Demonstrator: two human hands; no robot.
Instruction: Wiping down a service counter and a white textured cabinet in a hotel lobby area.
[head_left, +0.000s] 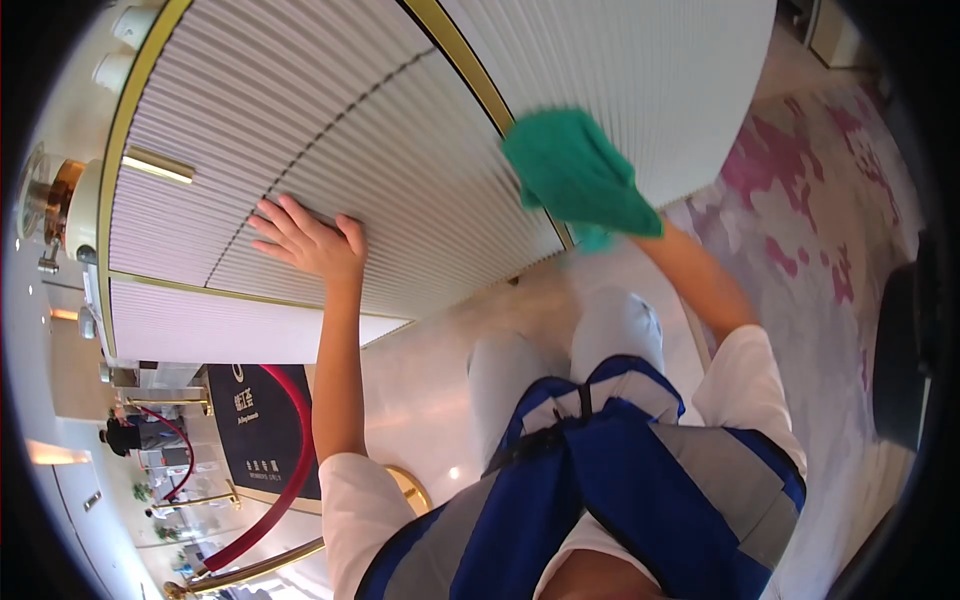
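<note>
My left hand (311, 240) lies flat on a white ribbed cabinet front (375, 180), fingers spread and holding nothing. A dark dashed seam runs across the panel by its fingertips. My right hand holds a green cloth (574, 169), which covers the hand almost wholly and is blurred. The cloth is at the lower part of a gold metal trim strip (472, 64) between two ribbed panels. A corner of the cloth hangs below the wrist. To the left of my left hand, a short gold handle (159, 165) sits on the panel.
A red barrier rope (296, 457) and a gold post (262, 570) stand at lower left, by a dark mat (251, 427) with writing. A glass-topped dispenser (64, 202) stands on the cabinet. Patterned carpet (787, 187) lies right. A person (124, 435) is far off.
</note>
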